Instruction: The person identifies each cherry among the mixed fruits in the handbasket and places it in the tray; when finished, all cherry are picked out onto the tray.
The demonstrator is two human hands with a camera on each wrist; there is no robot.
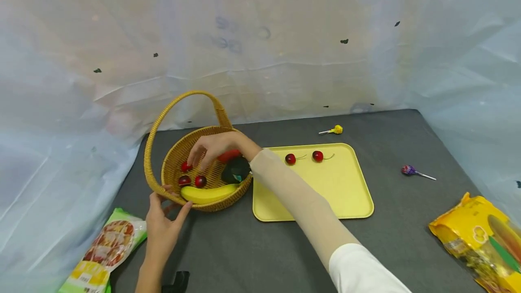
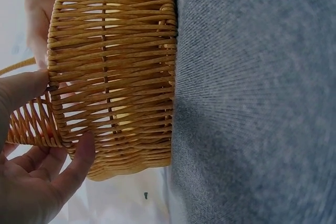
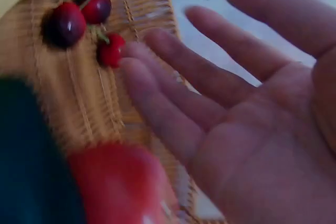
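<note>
A wicker basket (image 1: 175,157) with a tall handle stands on the dark table. In it lie three red cherries (image 1: 200,181), a banana (image 1: 207,192), a dark avocado (image 1: 236,170) and a red fruit (image 1: 229,155). My right hand (image 1: 199,155) reaches into the basket with straight fingers and an empty palm. Its fingertips (image 3: 134,51) sit just beside one cherry (image 3: 109,52). My left hand (image 1: 168,200) holds the basket's near rim. Its thumb (image 2: 79,156) presses the woven wall (image 2: 115,77), and a finger lies on the rim.
A yellow tray (image 1: 325,193) right of the basket carries two cherries (image 1: 290,158). A yellow lollipop (image 1: 335,129) and a purple one (image 1: 409,170) lie on the table. A green snack bag (image 1: 106,252) lies front left, a yellow bag (image 1: 484,234) front right. Plastic sheeting surrounds the table.
</note>
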